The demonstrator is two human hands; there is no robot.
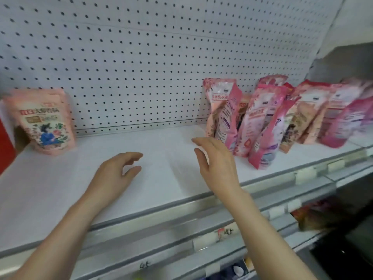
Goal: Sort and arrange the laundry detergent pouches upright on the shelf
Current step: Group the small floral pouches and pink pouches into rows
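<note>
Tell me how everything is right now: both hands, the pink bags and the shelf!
left hand, open, holding nothing, over the shelf
right hand, open, holding nothing, close beside the pouch cluster
lone pouch, standing upright at the left end, front facing out
pouch cluster, jumbled at the right end, leaning on one another, turned different ways
shelf, holds pouches at both ends

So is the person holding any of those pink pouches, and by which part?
Nothing is held. The left hand and right hand are open over the shelf; neither grips the pouches.
</note>
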